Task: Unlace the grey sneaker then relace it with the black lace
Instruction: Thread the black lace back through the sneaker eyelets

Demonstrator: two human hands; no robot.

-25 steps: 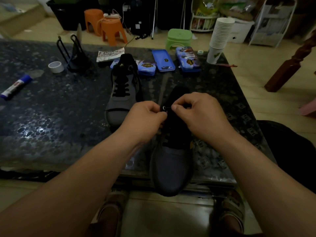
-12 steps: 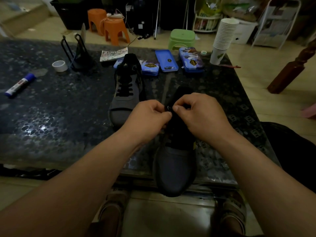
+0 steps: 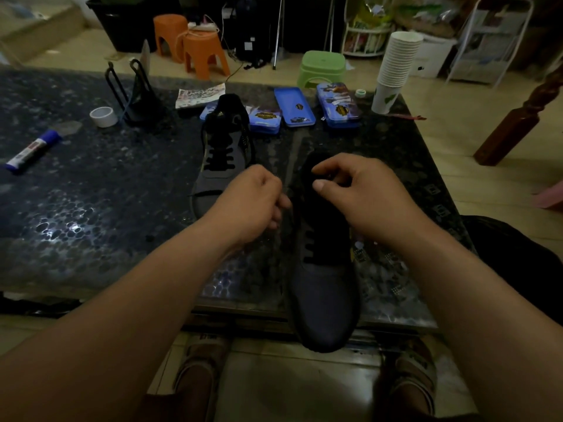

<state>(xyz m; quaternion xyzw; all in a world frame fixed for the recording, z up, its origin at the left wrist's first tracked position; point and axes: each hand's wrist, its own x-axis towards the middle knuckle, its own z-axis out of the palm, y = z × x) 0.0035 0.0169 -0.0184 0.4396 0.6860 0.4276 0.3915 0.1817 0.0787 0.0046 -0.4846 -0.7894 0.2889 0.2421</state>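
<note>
The dark grey knit sneaker (image 3: 323, 287) lies at 6 o'clock on the speckled dark stone worktop (image 3: 91, 208), toe past the edge: probably light and soft-sided, best steadied at the collar. Its flat black woven lace (image 3: 310, 248) looks limp (pinch near the tip). The left hand (image 3: 253, 202) curls its fingers round a strand trailing toward 9 o'clock; the right hand (image 3: 362, 193) bends its fingers over the tongue, and I cannot tell what it holds. No writing is legible.
</note>
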